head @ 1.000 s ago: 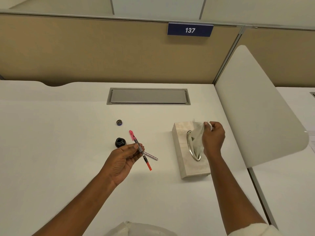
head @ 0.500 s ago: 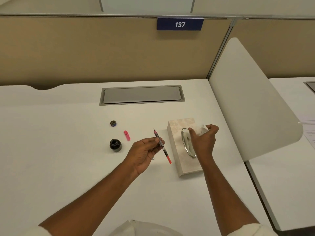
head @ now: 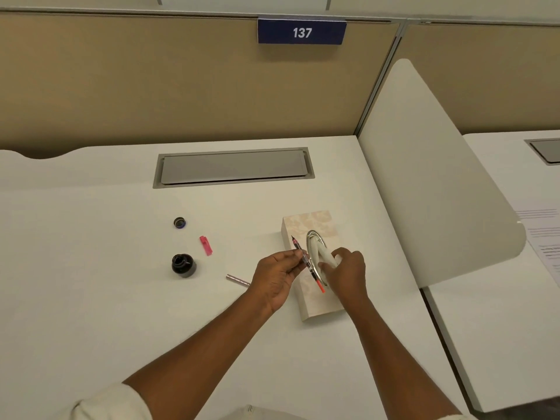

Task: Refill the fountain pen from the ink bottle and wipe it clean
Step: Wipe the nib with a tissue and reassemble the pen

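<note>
My left hand (head: 280, 275) pinches the slim fountain pen (head: 315, 275), nib end up and away, red end toward me, held over the tissue box (head: 315, 301). My right hand (head: 345, 272) grips a white tissue (head: 322, 253) at the box's metal-ringed opening. An open black ink bottle (head: 182, 264) stands on the white desk to the left. Its small round cap (head: 179, 222) lies behind it. A pink pen cap (head: 206, 245) lies between them, and a silver pen barrel (head: 238, 280) rests just left of my left hand.
A grey cable hatch (head: 233, 166) is set into the white desk (head: 91, 298) at the back, under a beige partition. A white curved divider (head: 430, 177) rises on the right, with printed papers (head: 542, 234) on the neighbouring desk beyond it.
My left hand has carried the pen rightward from near the ink bottle to above the tissue box. My right hand has moved down and nearer along the box opening, still holding tissue.
</note>
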The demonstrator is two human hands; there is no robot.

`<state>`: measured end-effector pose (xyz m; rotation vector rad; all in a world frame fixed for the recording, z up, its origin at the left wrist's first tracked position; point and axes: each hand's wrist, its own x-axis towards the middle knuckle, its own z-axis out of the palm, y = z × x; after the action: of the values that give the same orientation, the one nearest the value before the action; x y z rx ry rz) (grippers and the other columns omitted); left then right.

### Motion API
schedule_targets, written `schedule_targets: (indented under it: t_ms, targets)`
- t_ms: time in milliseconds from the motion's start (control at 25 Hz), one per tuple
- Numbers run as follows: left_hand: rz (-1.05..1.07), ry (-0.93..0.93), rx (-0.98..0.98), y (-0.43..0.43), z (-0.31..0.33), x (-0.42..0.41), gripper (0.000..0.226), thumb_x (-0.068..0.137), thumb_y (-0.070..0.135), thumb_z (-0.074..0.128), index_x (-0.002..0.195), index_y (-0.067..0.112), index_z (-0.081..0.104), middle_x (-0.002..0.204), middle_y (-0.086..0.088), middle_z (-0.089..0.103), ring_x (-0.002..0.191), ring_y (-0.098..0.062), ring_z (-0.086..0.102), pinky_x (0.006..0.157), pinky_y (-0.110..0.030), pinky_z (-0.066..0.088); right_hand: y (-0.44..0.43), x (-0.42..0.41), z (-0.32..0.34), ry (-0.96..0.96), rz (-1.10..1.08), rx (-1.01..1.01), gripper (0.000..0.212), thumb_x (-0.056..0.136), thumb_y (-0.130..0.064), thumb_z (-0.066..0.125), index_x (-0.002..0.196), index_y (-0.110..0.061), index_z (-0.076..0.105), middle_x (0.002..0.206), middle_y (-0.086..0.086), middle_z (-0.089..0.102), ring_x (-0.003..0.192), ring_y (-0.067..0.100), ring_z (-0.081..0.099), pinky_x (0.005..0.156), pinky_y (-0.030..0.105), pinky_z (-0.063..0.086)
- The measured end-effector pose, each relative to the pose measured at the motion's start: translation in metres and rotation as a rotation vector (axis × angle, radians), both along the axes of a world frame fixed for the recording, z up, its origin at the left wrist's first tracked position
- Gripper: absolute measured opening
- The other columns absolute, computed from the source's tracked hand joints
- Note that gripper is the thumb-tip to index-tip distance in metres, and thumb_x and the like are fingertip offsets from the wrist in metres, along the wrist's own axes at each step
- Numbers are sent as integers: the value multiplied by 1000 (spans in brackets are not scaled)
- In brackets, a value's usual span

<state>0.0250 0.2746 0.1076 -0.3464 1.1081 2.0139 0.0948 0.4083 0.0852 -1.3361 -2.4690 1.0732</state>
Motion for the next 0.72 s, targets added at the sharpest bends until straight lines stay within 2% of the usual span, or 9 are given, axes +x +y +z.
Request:
schedule_targets:
  t_ms: [80, 160, 240, 320, 480, 600, 720]
  targets:
    - [-2, 7, -21, 7, -6, 1, 10, 82, -3, 61, 88, -10, 66, 78, -14, 71, 79, -21, 68, 78, -26, 57, 1, -1, -1, 18, 24, 41, 19, 78, -14, 70, 88, 0, 62, 91, 16, 52, 71, 24, 53, 48, 19, 32]
    - [-10, 7, -37, 15, -14, 3, 9, 82, -4, 61, 87, -9, 67, 81, -15, 71, 80, -21, 67, 82, -27, 57, -1, -2, -3, 43, 63, 87, 11, 79, -8, 66, 80, 2, 62, 89, 20, 54, 72, 29, 54, 55, 30, 42]
    - [-13, -2, -50, 24, -20, 5, 10, 82, -5, 60, 88, -9, 67, 84, -16, 69, 82, -22, 66, 86, -29, 55, -5, -1, -2, 59, 79, 125, 8, 80, -5, 64, 76, 0, 59, 85, 18, 56, 75, 32, 55, 63, 40, 46]
    - [-3, -8, -66, 30, -26, 5, 12, 82, -5, 60, 91, -10, 66, 87, -17, 68, 83, -22, 65, 88, -28, 54, -6, 0, -1, 70, 82, 97, 4, 82, -4, 61, 82, 0, 59, 87, 17, 60, 80, 32, 57, 67, 39, 47]
    - [25, -21, -64, 33, -34, 6, 9, 81, -2, 62, 88, -6, 67, 81, -11, 73, 80, -16, 68, 77, -21, 54, 5, 1, 2, 24, 89, -30, 20, 87, -11, 61, 104, 0, 62, 103, 12, 64, 96, 27, 60, 73, 26, 42]
    - [47, -29, -58, 33, -37, 8, 13, 81, -2, 62, 91, -9, 66, 82, -12, 72, 79, -16, 69, 76, -21, 55, 16, 5, 11, 5, 127, -75, 23, 88, -16, 64, 105, -1, 60, 98, 7, 62, 88, 21, 55, 69, 23, 36]
    - [59, -32, -59, 33, -38, 7, 15, 81, -3, 61, 93, -12, 64, 84, -14, 71, 79, -16, 68, 78, -22, 56, 21, 10, 23, 8, 137, -77, 17, 88, -18, 64, 95, -4, 58, 86, 1, 56, 75, 16, 50, 55, 17, 33]
